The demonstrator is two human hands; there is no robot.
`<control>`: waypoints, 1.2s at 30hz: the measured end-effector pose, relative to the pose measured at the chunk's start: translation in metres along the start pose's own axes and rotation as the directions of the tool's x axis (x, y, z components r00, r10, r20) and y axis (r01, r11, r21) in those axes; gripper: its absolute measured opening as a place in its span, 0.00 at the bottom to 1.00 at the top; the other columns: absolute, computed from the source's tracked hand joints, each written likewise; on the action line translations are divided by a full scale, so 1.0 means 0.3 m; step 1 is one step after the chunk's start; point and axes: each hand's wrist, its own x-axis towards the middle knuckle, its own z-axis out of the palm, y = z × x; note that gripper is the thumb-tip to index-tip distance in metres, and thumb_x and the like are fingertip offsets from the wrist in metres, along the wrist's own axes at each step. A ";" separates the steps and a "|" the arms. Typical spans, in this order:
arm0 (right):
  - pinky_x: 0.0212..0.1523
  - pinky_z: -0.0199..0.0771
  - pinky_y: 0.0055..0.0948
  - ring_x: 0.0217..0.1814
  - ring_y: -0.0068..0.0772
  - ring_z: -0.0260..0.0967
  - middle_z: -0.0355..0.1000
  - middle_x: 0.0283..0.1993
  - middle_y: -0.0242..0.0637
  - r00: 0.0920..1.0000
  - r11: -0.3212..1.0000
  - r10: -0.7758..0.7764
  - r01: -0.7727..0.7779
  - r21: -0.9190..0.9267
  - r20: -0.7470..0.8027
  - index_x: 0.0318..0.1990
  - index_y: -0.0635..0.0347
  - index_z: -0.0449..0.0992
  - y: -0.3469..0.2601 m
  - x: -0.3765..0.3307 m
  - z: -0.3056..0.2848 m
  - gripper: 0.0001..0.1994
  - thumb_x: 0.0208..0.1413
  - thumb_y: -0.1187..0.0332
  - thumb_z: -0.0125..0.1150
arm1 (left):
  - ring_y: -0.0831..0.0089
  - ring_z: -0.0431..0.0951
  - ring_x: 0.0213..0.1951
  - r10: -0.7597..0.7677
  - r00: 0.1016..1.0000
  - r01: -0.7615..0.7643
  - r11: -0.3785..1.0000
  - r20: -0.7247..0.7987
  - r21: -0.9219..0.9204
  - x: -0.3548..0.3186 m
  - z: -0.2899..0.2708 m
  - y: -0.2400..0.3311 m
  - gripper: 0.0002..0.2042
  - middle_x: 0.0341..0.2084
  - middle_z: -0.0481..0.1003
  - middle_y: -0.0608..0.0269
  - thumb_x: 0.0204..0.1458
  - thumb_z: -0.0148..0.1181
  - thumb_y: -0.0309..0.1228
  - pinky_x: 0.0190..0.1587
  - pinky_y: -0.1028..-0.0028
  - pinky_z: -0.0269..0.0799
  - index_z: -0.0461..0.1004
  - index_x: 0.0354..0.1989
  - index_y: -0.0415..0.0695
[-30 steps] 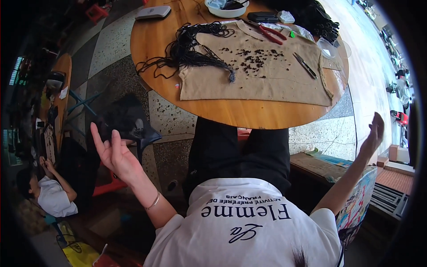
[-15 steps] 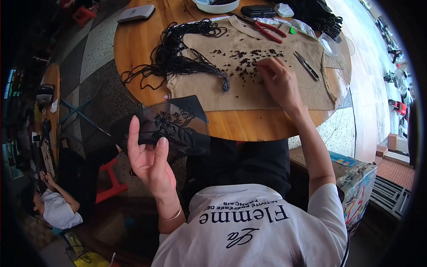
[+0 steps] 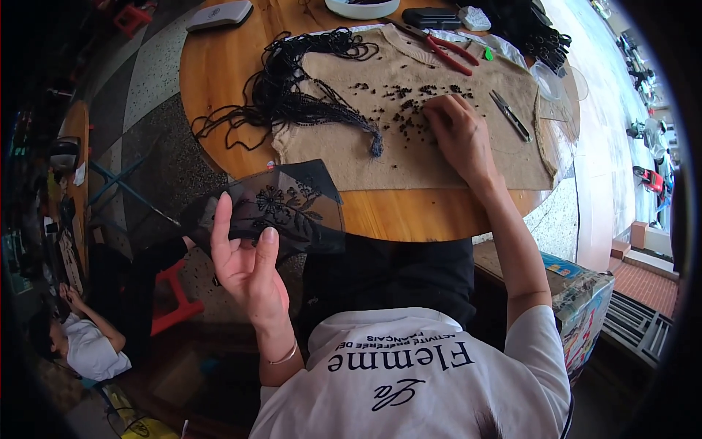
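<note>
My left hand [image 3: 252, 271] holds a piece of sheer black fabric [image 3: 311, 219] with dark flower and leaf embroidery, between the thumb and the fingers behind it. The index finger points up. The fabric hangs just off the table's near edge. On the tan cloth, my right hand [image 3: 462, 135] has its thumb and fingertips pinched together at the right side of a scatter of small black beads [image 3: 413, 117]. Whatever sits in that pinch is too small to make out. Strands of black beads [image 3: 285, 91] lie bunched to the left of the loose ones.
The tan cloth [image 3: 336, 164] covers much of the round wooden table [image 3: 409, 212]. Red-handled pliers [image 3: 450, 55] and small snips [image 3: 510, 115] rest on it. A white case [image 3: 219, 14], a white bowl [image 3: 362, 7] and a black box [image 3: 431, 18] stand farther back. Another person [image 3: 91, 340] sits at far left.
The view has shifted slightly, so the table appears a little lower. Both hands keep nearly the same pose; the fabric has tilted a little, with its embroidery showing more clearly.
</note>
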 end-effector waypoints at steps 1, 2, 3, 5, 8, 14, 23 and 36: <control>0.32 0.72 0.30 0.32 0.40 0.72 0.70 0.35 0.41 1.000 1.000 0.003 -0.003 -0.001 0.004 0.36 0.62 0.74 -0.001 0.004 0.001 0.04 0.54 0.73 0.56 | 0.74 0.70 0.49 0.001 1.000 -0.001 1.000 -0.001 0.000 0.001 -0.002 0.000 0.29 0.51 0.68 0.52 0.49 0.51 0.12 0.53 0.75 0.64 0.55 0.62 0.37; 0.32 0.72 0.30 0.32 0.40 0.72 0.70 0.35 0.41 1.000 1.000 0.004 -0.004 -0.001 0.009 0.37 0.61 0.74 -0.002 0.009 0.001 0.05 0.54 0.74 0.55 | 0.74 0.70 0.48 0.001 1.000 -0.001 1.000 -0.004 0.005 -0.001 -0.004 0.000 0.29 0.51 0.68 0.52 0.49 0.51 0.12 0.53 0.76 0.64 0.55 0.62 0.37; 0.33 0.71 0.30 0.33 0.40 0.72 0.70 0.35 0.41 1.000 1.000 0.004 -0.004 0.000 0.014 0.37 0.61 0.75 -0.004 0.014 0.002 0.05 0.54 0.74 0.55 | 0.74 0.70 0.48 0.002 1.000 -0.002 1.000 -0.007 0.011 -0.004 -0.008 0.001 0.29 0.50 0.68 0.53 0.49 0.51 0.12 0.53 0.76 0.65 0.55 0.62 0.36; 0.33 0.71 0.31 0.33 0.40 0.72 0.70 0.35 0.41 0.999 0.999 -0.038 0.038 -0.025 0.017 0.38 0.61 0.75 -0.008 0.022 0.004 0.05 0.54 0.74 0.55 | 0.74 0.70 0.48 0.010 1.000 -0.009 1.000 -0.018 0.021 -0.008 -0.009 0.008 0.29 0.50 0.68 0.53 0.49 0.51 0.12 0.53 0.76 0.65 0.55 0.62 0.36; 0.34 0.71 0.32 0.33 0.41 0.71 0.70 0.35 0.42 0.991 0.989 -0.132 0.133 -0.061 0.029 0.39 0.61 0.76 -0.015 0.020 -0.004 0.07 0.54 0.75 0.55 | 0.75 0.71 0.46 -0.003 1.000 0.003 1.000 0.027 -0.015 -0.009 0.014 0.019 0.29 0.48 0.70 0.55 0.50 0.52 0.13 0.50 0.77 0.67 0.55 0.62 0.37; 0.32 0.67 0.21 0.32 0.23 0.69 0.70 0.33 0.36 0.995 0.955 0.090 -0.075 0.285 -0.041 0.39 0.64 0.76 -0.275 -0.063 -0.154 0.06 0.55 0.77 0.55 | 0.78 0.72 0.44 -0.005 0.994 0.006 1.000 0.113 -0.009 -0.010 0.048 0.033 0.29 0.46 0.71 0.57 0.51 0.53 0.15 0.46 0.81 0.68 0.54 0.63 0.37; 0.27 0.69 0.19 0.28 0.22 0.69 0.69 0.31 0.34 0.976 0.865 -0.202 0.215 0.453 -0.079 0.38 0.63 0.78 -0.583 -0.261 -0.136 0.09 0.47 0.81 0.61 | 0.81 0.72 0.43 0.149 0.958 -0.149 0.989 0.246 -0.020 -0.107 0.141 0.097 0.28 0.52 0.67 0.58 0.52 0.52 0.15 0.42 0.83 0.68 0.54 0.62 0.37; 0.24 0.69 0.25 0.25 0.31 0.69 0.68 0.29 0.36 0.944 0.844 -0.264 0.325 0.428 -0.196 0.39 0.60 0.77 -0.621 -0.331 -0.229 0.12 0.44 0.79 0.63 | 0.74 0.72 0.47 0.405 0.838 -0.490 0.854 0.365 0.175 -0.195 0.150 0.184 0.28 0.51 0.68 0.54 0.53 0.51 0.16 0.48 0.78 0.68 0.51 0.64 0.36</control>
